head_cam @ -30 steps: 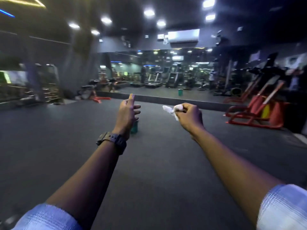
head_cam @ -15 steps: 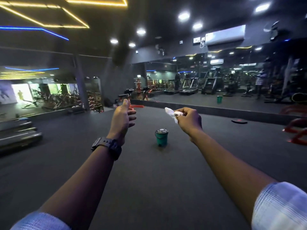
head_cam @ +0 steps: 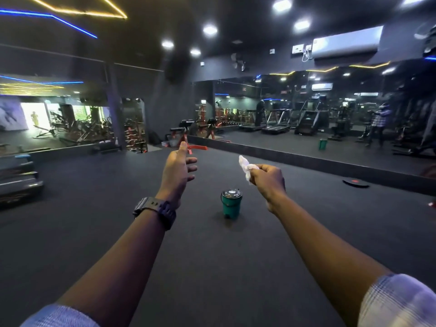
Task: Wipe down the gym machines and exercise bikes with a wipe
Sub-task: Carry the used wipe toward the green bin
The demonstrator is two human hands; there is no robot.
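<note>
Turning leftward across the last second, the head view swings away from the red-framed machines that stood at the right, and the small green bucket with a shiny metal lid [head_cam: 231, 206] now stands low in the middle of the picture, between the two outstretched forearms; earlier it was half hidden behind the left hand. Both hands keep much the same pose throughout. I judge that no wiping is under way: the person is crossing open floor, probably toward the bucket or the next machine, so progress cannot be read from here.

The right hand [head_cam: 269, 179] holds its grip closed around a crumpled white wipe [head_cam: 246, 168], pinched between thumb and curled fingers, with a soft, creased tail sticking up and to the left. The wipe is in the air, well apart from every machine. The left hand [head_cam: 178, 169] is wide and relaxed, thumb raised, holding nothing; a dark, blocky plastic wristwatch [head_cam: 157, 210] sits on its wrist.

The dark matte rubber floor [head_cam: 94, 232] looks faintly grained. A long mirrored wall [head_cam: 306, 119] reflects treadmills and the bucket, its glass smooth and glossy. Black padded benches on red steel frames [head_cam: 186, 135] stand far behind the left hand, and a flat dark disc with a red mark [head_cam: 356, 182] lies on the floor at right.
</note>
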